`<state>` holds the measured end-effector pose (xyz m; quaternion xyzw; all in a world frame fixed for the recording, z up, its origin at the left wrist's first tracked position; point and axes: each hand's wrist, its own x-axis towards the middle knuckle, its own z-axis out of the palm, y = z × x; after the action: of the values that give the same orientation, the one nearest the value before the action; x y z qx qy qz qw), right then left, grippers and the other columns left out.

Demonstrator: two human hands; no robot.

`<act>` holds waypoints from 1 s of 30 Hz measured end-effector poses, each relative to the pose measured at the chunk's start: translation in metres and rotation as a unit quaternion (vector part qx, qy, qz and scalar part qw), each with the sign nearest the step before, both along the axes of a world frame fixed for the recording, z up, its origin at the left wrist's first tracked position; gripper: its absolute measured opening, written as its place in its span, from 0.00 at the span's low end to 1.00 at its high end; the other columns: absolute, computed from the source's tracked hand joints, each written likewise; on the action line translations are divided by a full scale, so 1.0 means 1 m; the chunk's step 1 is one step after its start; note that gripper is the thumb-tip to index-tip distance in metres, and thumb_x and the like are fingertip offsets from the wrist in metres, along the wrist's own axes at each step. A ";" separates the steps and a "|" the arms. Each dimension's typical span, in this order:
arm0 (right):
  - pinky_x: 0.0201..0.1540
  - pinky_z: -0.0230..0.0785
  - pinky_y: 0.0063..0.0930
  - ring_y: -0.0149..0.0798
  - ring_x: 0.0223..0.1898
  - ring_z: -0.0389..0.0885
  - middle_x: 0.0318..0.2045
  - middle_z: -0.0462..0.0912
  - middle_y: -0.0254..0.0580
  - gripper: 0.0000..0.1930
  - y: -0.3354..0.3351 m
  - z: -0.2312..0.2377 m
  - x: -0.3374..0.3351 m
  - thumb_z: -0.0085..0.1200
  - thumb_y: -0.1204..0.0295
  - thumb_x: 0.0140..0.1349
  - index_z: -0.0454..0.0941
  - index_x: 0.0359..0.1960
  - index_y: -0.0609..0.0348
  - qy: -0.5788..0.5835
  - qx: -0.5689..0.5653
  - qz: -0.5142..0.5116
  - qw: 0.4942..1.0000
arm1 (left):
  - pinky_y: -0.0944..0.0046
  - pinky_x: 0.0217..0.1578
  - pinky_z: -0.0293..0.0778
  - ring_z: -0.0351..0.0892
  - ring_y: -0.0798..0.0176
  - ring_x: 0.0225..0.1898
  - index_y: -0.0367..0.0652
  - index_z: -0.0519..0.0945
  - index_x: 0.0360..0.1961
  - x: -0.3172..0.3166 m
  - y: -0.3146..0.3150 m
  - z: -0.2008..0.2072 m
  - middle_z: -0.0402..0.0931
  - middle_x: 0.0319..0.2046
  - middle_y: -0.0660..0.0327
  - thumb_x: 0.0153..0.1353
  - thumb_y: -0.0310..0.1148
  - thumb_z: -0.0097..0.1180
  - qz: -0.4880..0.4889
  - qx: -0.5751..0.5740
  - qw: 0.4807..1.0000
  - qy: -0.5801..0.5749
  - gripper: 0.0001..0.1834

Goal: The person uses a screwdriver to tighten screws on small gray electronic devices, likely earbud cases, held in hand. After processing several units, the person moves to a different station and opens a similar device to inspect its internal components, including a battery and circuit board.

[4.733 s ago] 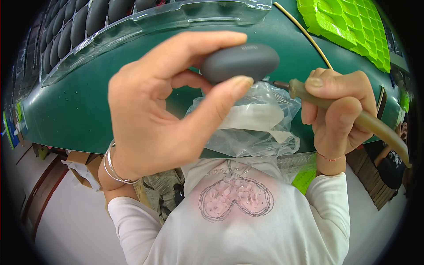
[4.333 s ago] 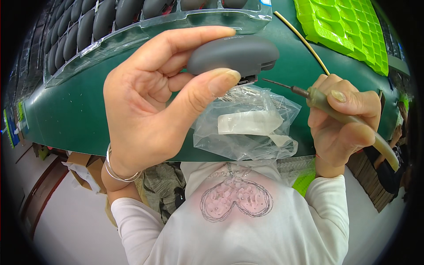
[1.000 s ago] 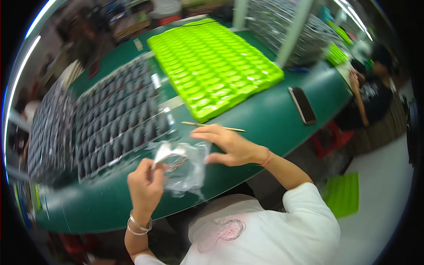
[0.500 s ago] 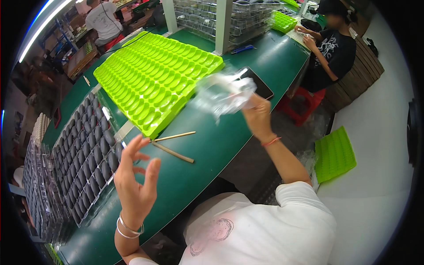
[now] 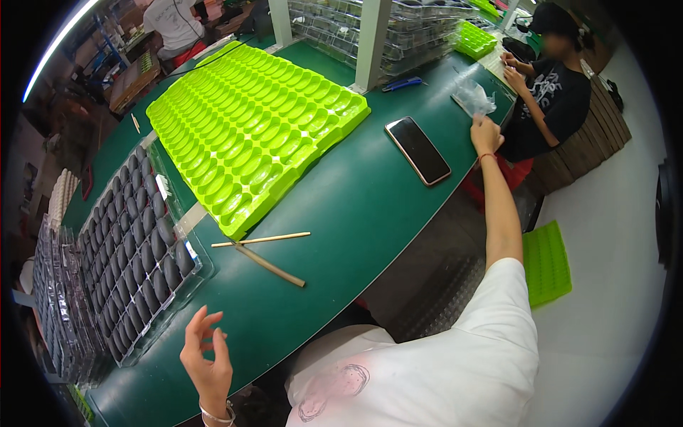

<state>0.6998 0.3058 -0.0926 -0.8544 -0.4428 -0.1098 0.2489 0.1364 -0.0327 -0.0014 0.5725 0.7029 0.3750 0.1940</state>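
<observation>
My right hand [image 5: 486, 135] reaches out at the far right edge of the table, its fingers closed on a crumpled clear plastic bag [image 5: 475, 96]. Held low over the near left of the table, my left hand [image 5: 206, 359] is open and empty with bent fingers. Just beyond it stands a clear plastic tray filled with dark grey oval pieces [image 5: 146, 249]. A bright green tray of oval hollows [image 5: 263, 117] lies at the middle back. Close to its near corner, a thin wooden stick [image 5: 277, 236] touches or crosses a thicker tan stick [image 5: 274, 267].
A phone [image 5: 418, 151] lies right of the green tray. Behind it are a post [image 5: 371, 46], a blue-handled tool [image 5: 404, 84] and stacked clear trays [image 5: 420, 35]. A co-worker [image 5: 548, 99] sits at the right. Another green tray [image 5: 548, 263] rests low at the right.
My right hand has carried the plastic bag away to the far right, uncovering the phone. My left hand has drawn back toward me, away from the sticks.
</observation>
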 end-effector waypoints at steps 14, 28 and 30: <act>0.51 0.64 0.56 0.66 0.53 0.68 0.55 0.63 0.63 0.53 0.089 -0.018 0.069 0.61 0.43 0.44 0.48 0.63 0.65 -0.124 0.042 -0.117 0.984 | 0.81 0.21 0.56 0.58 0.81 0.23 0.37 0.66 0.58 -0.032 -0.047 -0.070 0.65 0.30 0.67 0.60 0.20 0.52 0.369 0.096 0.924 -0.029 0.23; 0.41 0.69 0.27 0.40 0.34 0.78 0.34 0.80 0.44 0.07 -0.086 0.073 -0.314 0.54 0.78 0.58 0.77 0.38 0.63 0.038 -0.003 0.745 0.666 | 0.81 0.20 0.55 0.61 0.83 0.21 0.34 0.78 0.39 -0.044 -0.045 -0.080 0.70 0.22 0.72 0.61 0.23 0.53 0.362 0.067 0.918 -0.146 0.06; 0.33 0.68 0.28 0.39 0.29 0.77 0.31 0.79 0.44 0.09 -0.116 0.067 -0.343 0.59 0.73 0.54 0.76 0.35 0.62 0.095 -0.065 0.755 0.645 | 0.81 0.21 0.58 0.62 0.82 0.21 0.34 0.78 0.39 -0.044 -0.044 -0.081 0.71 0.23 0.71 0.61 0.24 0.54 0.364 0.094 0.912 -0.167 0.07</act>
<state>0.3563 0.1899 -0.0251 -0.2433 -0.9143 0.2274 0.2305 0.0920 -0.0771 -0.0826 0.2216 0.7815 0.5739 0.1039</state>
